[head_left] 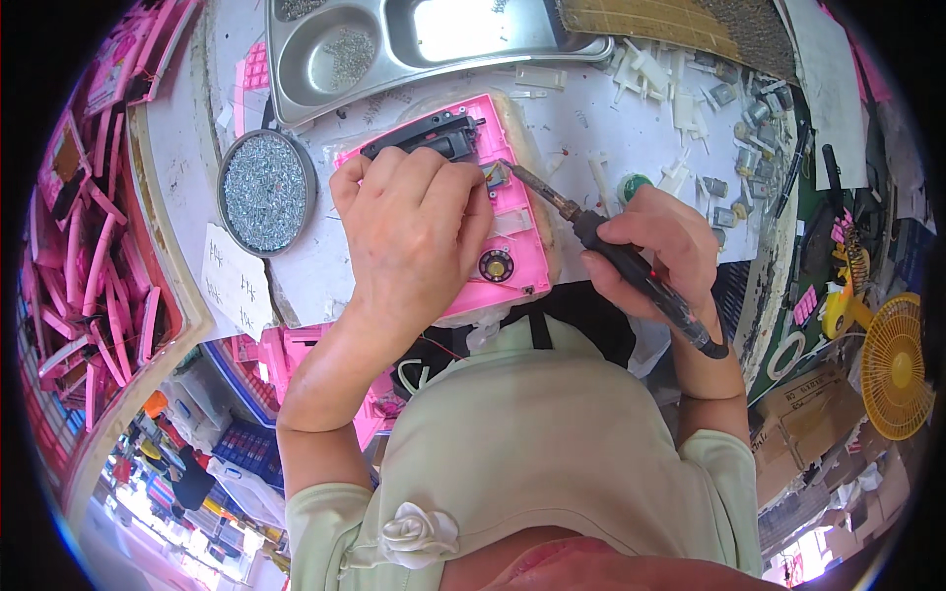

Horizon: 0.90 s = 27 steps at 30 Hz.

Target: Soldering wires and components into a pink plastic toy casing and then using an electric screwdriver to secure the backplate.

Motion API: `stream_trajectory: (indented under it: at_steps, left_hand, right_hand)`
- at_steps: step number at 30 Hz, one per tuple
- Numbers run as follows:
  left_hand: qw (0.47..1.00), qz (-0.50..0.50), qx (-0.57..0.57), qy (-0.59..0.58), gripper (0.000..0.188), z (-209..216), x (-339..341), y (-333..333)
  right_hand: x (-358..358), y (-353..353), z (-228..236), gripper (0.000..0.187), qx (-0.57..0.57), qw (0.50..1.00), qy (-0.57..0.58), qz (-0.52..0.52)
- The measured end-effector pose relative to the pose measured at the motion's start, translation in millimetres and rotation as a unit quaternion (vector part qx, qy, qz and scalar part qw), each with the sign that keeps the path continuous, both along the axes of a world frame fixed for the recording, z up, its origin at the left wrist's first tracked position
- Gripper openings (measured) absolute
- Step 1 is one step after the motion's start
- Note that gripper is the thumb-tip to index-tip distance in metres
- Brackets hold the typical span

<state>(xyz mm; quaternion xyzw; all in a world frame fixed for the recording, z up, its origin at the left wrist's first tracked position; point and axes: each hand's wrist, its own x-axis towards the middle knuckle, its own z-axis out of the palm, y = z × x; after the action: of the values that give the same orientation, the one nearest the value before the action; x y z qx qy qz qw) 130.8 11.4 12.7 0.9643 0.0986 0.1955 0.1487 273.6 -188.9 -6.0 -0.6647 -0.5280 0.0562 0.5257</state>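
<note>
A pink plastic casing [532, 258] lies on the worktable in front of me, a black mechanism [455, 136] fitted at its far end and a small round speaker [496, 265] at its near end. Over the casing's left side rests my left hand [414, 222], fingers curled together; what they pinch is hidden. My right hand [670, 246] grips a soldering iron [631, 264] by its black handle. The iron's tip reaches a small part with thin wires [495, 175] inside the casing, close to my left fingertips.
A round dish of small metal pieces [264, 187] stands at the left. Behind is a steel compartment tray [325, 84]. Small motors [754, 148] and white plastic parts [645, 74] lie to the right. Pink casings [99, 246] fill the far left. A yellow fan [897, 364] is at right.
</note>
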Motion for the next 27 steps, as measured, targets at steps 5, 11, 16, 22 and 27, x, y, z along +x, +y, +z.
stream_trajectory:
  at_steps: [5, 11, 16, 22, 27]
  left_hand:
    - [1.000, -0.002, -0.017, -0.002, 0.015, -0.6, 0.3, 1.5]
    - [1.000, 0.002, -0.004, 0.008, 0.015, 5.0, 2.1, 0.9]
    - [1.000, 0.003, -0.002, 0.012, 0.015, 5.1, 1.9, 0.7]
    - [1.000, 0.001, -0.005, 0.020, 0.016, 6.8, 1.5, 1.2]
    - [1.000, 0.003, -0.002, 0.008, 0.017, 3.8, 1.1, 0.9]
  right_hand:
    - [0.7, -1.9, 0.2, 0.026, -0.014, 1.000, -0.017, 0.004]
    - [-1.0, -1.0, -2.5, 0.027, 0.013, 1.000, -0.011, 0.000]
    - [-1.9, 1.1, -1.0, 0.026, 0.017, 1.000, 0.001, 0.006]
    - [-0.4, 1.4, 2.5, 0.030, -0.014, 0.999, -0.034, 0.024]
    - [-3.1, 1.1, 2.4, 0.036, -0.026, 0.994, -0.093, 0.041]
